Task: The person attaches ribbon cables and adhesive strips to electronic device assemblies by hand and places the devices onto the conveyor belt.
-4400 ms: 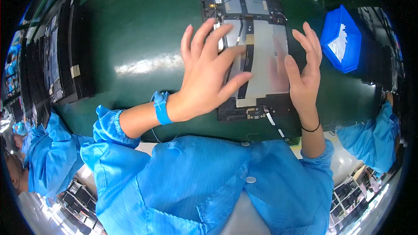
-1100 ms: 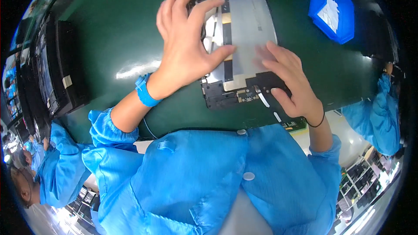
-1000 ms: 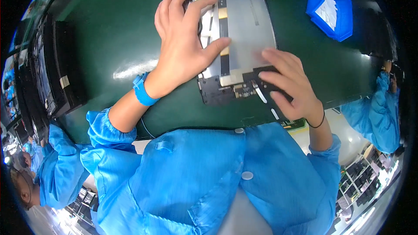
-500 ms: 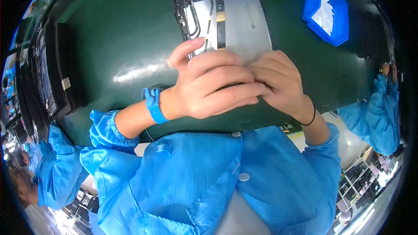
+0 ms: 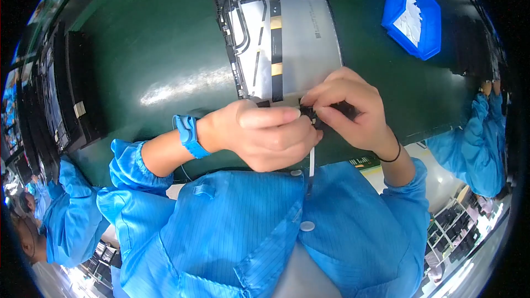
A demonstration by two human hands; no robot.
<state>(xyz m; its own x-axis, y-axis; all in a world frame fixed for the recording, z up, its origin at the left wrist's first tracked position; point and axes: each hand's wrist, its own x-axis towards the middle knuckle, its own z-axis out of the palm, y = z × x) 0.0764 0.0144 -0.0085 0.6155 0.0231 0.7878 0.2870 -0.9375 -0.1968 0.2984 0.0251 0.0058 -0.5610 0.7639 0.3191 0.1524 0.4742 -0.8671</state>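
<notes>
You are pinching a small black part (image 5: 317,115) between both hands' fingers, left hand (image 5: 265,138) and right hand (image 5: 350,110), at the near edge of the opened tablet (image 5: 281,27); be keeping it level, pressing gently.

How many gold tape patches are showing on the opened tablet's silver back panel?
2: upper gold tape patch and lower gold tape patch, both on the dark central strip; the hands may hide more.

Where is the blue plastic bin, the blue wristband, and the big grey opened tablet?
blue plastic bin (image 5: 398,5), head view, its left wall
blue wristband (image 5: 188,135), head view, middle of the strap
grey opened tablet (image 5: 309,38), head view, its grey metal panel
</notes>
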